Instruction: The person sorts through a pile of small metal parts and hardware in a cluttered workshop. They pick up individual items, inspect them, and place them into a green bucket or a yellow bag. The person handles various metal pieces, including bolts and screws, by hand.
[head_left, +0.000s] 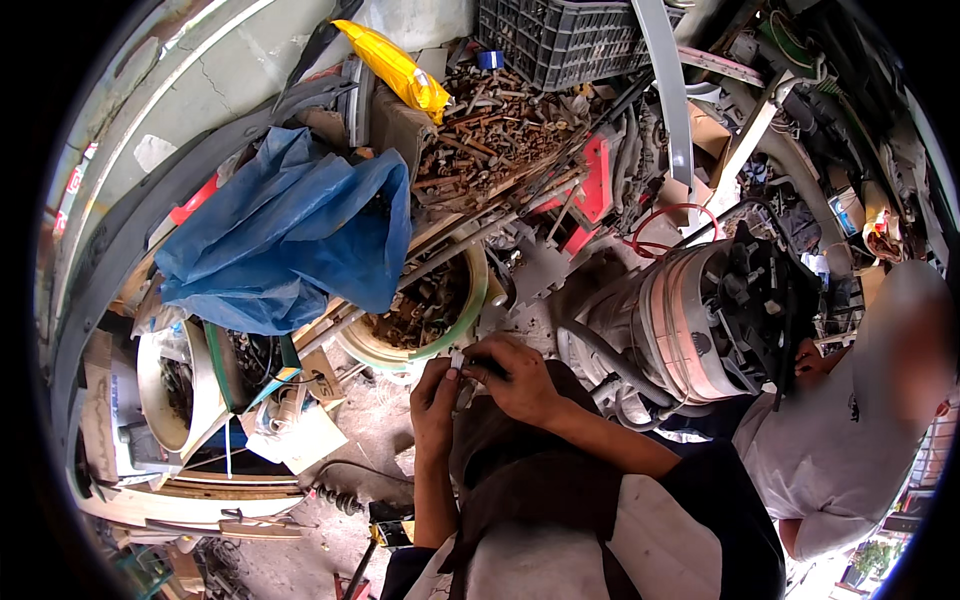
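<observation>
Both my hands meet in front of my lap around a small white piece (457, 359), too small to name for sure. My left hand (433, 409) pinches it between thumb and fingertips. From the other side, the fingers of my right hand (521, 381) curl up against the same piece. Something dark shows under the right fingers, but whether it is an object or shadow cannot be told. Just beyond my hands stands a round tub (474, 300) with a pale green rim, holding rusty metal bits.
A blue plastic sheet (277, 232) drapes over things at left. Rusty bolts (487, 127) lie heaped at the back, beside a black crate (570, 45). At right, a bucket (660, 330) holds black parts, and another person (817, 457) sits close by. A white bucket (199, 375) stands at left.
</observation>
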